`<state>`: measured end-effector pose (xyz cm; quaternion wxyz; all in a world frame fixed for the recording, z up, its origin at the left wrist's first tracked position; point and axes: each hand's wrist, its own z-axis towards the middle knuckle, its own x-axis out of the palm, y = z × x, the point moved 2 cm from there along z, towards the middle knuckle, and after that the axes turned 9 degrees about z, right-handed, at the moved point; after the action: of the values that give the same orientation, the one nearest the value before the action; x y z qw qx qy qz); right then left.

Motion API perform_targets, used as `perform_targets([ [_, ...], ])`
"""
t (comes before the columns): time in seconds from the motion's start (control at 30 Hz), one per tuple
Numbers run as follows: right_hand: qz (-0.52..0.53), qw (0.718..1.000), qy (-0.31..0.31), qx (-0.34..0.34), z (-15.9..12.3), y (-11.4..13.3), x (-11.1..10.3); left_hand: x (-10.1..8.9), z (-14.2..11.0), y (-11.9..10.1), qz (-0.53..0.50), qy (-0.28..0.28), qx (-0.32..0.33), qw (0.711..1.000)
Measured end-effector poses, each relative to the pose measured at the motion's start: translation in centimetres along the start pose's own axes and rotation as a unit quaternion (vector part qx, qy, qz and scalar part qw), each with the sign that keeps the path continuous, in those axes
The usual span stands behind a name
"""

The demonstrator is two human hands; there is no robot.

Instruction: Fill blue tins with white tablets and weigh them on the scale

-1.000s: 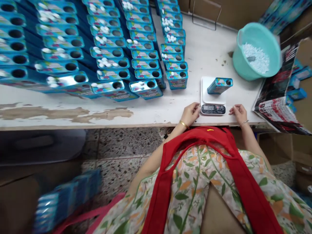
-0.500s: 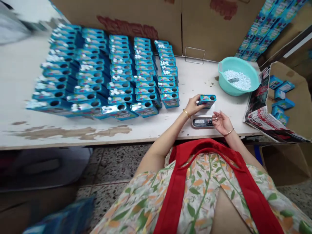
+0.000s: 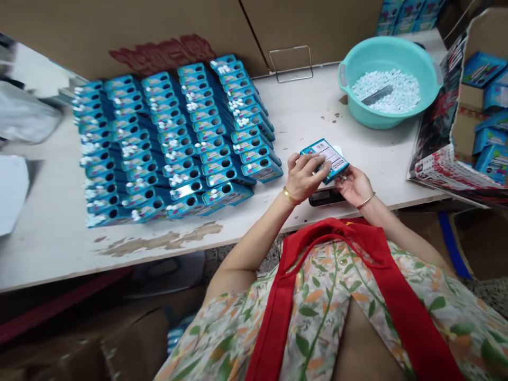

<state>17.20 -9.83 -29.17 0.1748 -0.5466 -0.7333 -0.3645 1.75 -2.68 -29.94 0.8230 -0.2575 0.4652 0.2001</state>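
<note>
My left hand (image 3: 305,174) grips a small blue carton (image 3: 330,159) from its left side, with fingers across its white printed face. The carton is tipped over, its lower right corner down at my right hand (image 3: 354,185). That hand is palm up, fingers curled under the corner, with a few small white pellets (image 3: 343,177) at the fingertips. Beneath both hands lies a dark digital scale (image 3: 326,197), partly covered. Left of them stand rows of blue cartons (image 3: 222,193) with round holes in their tops and white pellets lying on many of them.
A turquoise basin (image 3: 387,119) holds many white pellets and a flat grey scoop (image 3: 377,95). To its right, an open cardboard box (image 3: 431,164) contains several blue cartons. A wire handle (image 3: 291,63) stands at the back against brown cardboard. The white tabletop (image 3: 305,116) has worn patches.
My left hand has tipped the carton from upright onto its side, toward my right hand. My right hand has moved up to the carton's corner. The view has shifted and turned.
</note>
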Motion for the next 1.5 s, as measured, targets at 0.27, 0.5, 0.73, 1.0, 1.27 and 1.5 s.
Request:
perform_targets([
  [0.27, -0.009, 1.000, 0.006, 0.024, 0.1, -0.6, 0.4, 0.6, -1.5, 0.4, 0.002, -0.020, -0.044, 0.999],
  [0.5, -0.006, 0.999, 0.000, 0.044, -0.3, -0.8, 0.7, 1.6, -2.4, 0.9, 0.031, -0.052, -0.018, 0.998],
  [0.73, 0.002, 0.998, -0.021, 0.056, -0.8, -0.8, 1.1, 2.1, -3.0, 1.2, 0.013, -0.063, -0.031, 0.997],
  [1.0, -0.023, 0.997, -0.012, 0.075, -0.4, -0.2, 0.9, 3.0, -3.0, 1.9, -0.067, -0.061, -0.058, 0.994],
  [1.27, -0.099, 0.994, 0.032, 0.021, -0.4, 2.4, -2.2, 4.0, -0.4, 3.1, -0.281, -0.079, -0.102, 0.951],
  [1.5, -0.157, 0.987, 0.041, -0.015, -0.6, 3.7, -4.5, 3.9, -0.7, 4.7, -0.289, -0.054, -0.094, 0.951],
])
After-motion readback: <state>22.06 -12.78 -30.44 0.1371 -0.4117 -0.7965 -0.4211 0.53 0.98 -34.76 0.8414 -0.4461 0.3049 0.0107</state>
